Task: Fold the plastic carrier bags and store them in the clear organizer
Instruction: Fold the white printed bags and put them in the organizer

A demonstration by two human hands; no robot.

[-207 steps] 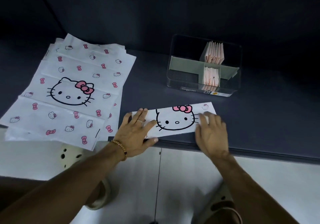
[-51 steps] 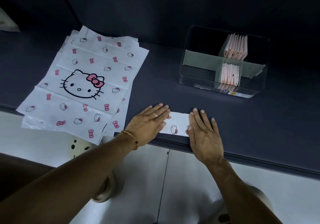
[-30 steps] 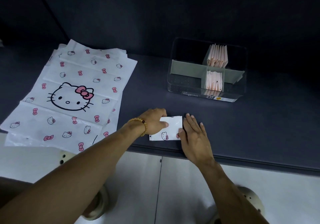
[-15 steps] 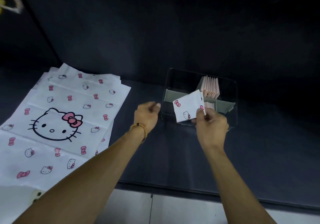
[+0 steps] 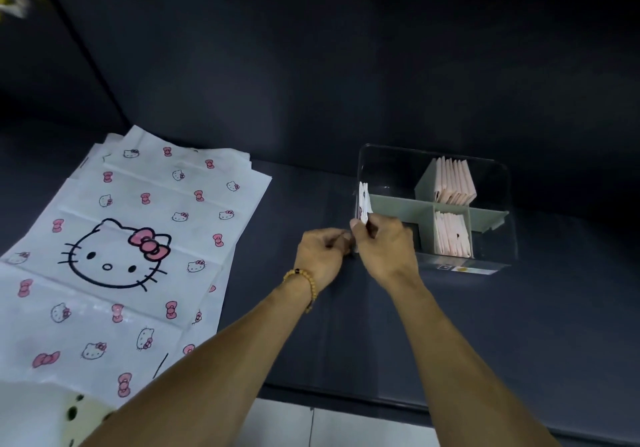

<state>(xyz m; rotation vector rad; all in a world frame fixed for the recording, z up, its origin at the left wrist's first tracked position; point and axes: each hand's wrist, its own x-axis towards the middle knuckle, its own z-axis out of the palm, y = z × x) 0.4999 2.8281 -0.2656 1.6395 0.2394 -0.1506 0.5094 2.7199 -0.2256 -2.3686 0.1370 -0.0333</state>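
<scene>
Head view: right hand (image 5: 382, 249) pinches the folded bag (image 5: 364, 204) edge-on, upright, at the left wall of the clear organizer (image 5: 498, 176) near the desk's (image 5: 519, 336) back edge. Left hand (image 5: 323, 252) just beside it, fingers curled; whether they hold anything cannot be told. Pink folded bags (image 5: 452, 183) fill the middle compartments. Unfolded bags (image 5: 138, 246) lie stacked at the desk's left.

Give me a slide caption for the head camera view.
Right hand holds folded carrier bag upright at clear organizer's left wall.

Dark counter (image 5: 519, 325): bag stack (image 5: 138, 239), clear organizer (image 5: 498, 259).
</scene>
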